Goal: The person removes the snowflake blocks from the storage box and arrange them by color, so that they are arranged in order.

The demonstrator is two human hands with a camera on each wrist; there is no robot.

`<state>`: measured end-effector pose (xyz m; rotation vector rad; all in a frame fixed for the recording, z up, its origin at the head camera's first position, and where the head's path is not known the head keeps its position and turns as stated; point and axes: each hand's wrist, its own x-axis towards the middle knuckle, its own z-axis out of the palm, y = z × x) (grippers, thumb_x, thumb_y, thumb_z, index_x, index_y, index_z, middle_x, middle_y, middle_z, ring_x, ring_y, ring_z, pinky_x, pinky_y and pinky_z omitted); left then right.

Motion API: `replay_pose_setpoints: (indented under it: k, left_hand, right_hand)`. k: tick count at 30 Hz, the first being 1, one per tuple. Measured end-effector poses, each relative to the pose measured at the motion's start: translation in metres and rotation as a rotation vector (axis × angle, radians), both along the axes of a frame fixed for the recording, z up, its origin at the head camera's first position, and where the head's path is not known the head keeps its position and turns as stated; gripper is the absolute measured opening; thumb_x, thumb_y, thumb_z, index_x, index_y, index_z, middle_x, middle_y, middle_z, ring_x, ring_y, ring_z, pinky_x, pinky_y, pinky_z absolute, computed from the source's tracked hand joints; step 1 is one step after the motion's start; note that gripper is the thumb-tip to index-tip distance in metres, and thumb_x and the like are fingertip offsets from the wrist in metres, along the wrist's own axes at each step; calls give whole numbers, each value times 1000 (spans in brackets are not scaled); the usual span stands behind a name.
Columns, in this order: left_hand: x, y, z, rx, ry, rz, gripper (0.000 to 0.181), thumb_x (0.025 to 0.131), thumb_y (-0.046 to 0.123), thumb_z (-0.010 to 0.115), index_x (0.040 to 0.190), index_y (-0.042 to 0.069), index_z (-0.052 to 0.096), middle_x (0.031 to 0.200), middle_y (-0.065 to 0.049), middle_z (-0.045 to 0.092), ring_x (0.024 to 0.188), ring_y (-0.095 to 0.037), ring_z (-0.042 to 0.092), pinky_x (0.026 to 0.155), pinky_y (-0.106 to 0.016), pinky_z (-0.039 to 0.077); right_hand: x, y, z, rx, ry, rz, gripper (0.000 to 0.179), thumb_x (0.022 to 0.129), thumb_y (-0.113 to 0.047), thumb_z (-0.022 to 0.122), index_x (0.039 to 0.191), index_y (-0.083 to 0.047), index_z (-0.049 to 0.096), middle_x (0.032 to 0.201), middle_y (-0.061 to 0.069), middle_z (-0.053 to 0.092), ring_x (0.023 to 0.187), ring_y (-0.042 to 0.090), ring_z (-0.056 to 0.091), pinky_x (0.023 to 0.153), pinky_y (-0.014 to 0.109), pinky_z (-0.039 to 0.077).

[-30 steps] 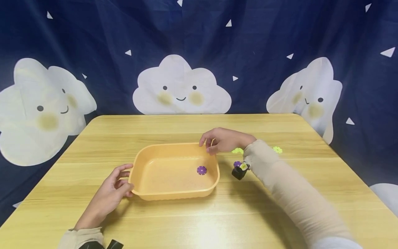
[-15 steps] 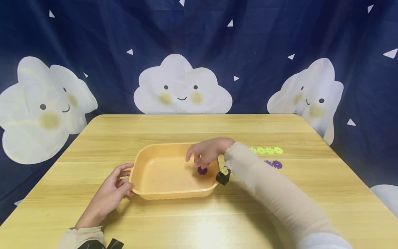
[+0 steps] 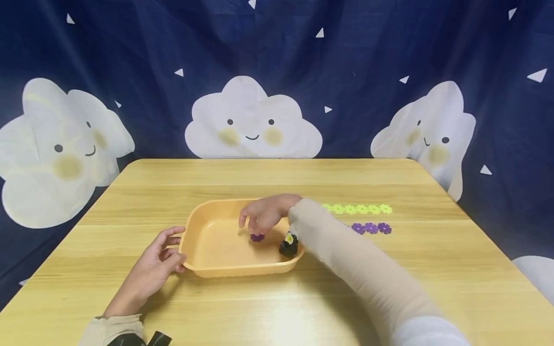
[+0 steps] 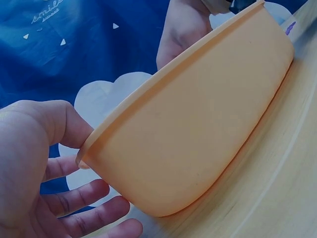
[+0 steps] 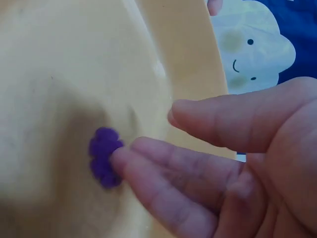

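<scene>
An orange-yellow plastic tray (image 3: 225,271) stands on the table. At its left end my left hand (image 3: 153,266) pinches the rim, with the thumb over the edge and a finger under it; the other fingers are spread below in the left wrist view. My right hand (image 3: 266,214) is inside the tray, over its right half. Beneath its fingers lies a purple flower-shaped disc (image 3: 257,238) on the tray floor. In the right wrist view a fingertip touches this purple disc (image 5: 105,158), while the thumb stands apart from it.
On the wooden table (image 3: 259,317), right of the tray, lies a row of several yellow-green flower discs (image 3: 361,209). A shorter row of purple flower discs (image 3: 371,228) lies nearer, partly hidden by the right sleeve. A dark blue cloud-patterned curtain (image 3: 355,57) hangs behind.
My right hand has moved from the tray's far right rim down into the tray and leftward. The purple disc in the tray has slid left with it. My left hand has stayed on the rim.
</scene>
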<state>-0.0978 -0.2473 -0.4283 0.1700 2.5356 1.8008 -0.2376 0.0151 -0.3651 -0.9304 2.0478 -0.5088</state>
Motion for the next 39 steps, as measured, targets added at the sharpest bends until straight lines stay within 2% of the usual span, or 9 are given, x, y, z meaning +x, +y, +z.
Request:
replay_pose_setpoints:
  k: [5,9,11,16,20,23,27,34,39]
  left_hand:
    - [0,2,2,-1,-6,2,58,92,-4,53,145,3,31,124,-22,39,91,-18,58,70,-32,57]
    - [0,2,2,1,-8,7,58,91,-4,53,145,4,32,124,-22,40,91,-17,58,70,-32,57]
    - [1,2,2,-1,-10,10,58,91,-3,53,145,4,32,125,-21,40,91,-17,58,70,-32,57]
    - [1,1,3,-1,-22,12,59,92,-2,54,145,5,31,126,-21,40,92,-18,58,71,-32,56]
    - [0,1,3,1,-28,16,59,92,-2,54,145,5,31,126,-21,40,93,-18,58,71,-32,57]
    - [1,1,3,-2,-25,17,59,92,-2,54,145,5,31,126,-21,40,92,-18,58,70,-32,57]
    - [1,1,3,-4,-18,11,59,92,-3,54,145,5,31,125,-21,39,91,-18,58,70,-32,57]
    - [1,0,3,1,-5,1,59,91,-4,55,145,4,31,125,-22,38,90,-16,58,70,-32,56]
    - [1,0,2,-1,-5,1,59,92,-3,55,145,4,31,125,-22,39,90,-17,58,70,-33,57]
  right_hand:
    - [-4,0,-4,-60,22,8,36,93,2,52,129,0,49,110,13,66,96,21,67,84,24,51]
    - [-9,4,-8,-55,171,58,33,89,4,61,121,-4,58,106,9,67,96,16,65,86,24,49]
    - [-11,6,-11,-47,198,66,33,86,5,65,116,-6,63,102,6,68,95,14,62,85,24,48]
    - [-12,8,-18,-47,121,32,37,81,9,70,114,-7,65,91,5,66,82,11,59,73,21,49]
    - [-10,6,-20,-41,150,39,39,80,7,73,115,-7,63,79,4,63,70,8,55,65,19,46]
    - [-8,5,-22,-33,177,47,39,80,4,74,115,-8,62,74,3,61,65,8,53,63,18,44]
    - [-7,4,-22,-31,172,27,34,80,5,75,109,-8,62,72,4,60,63,9,52,58,19,43]
    - [-7,3,-22,-23,224,68,28,77,7,77,96,-8,63,80,4,63,71,10,55,63,20,47]
    - [-6,3,-23,-35,171,38,28,73,13,77,84,-3,56,83,4,65,77,11,63,70,21,50]
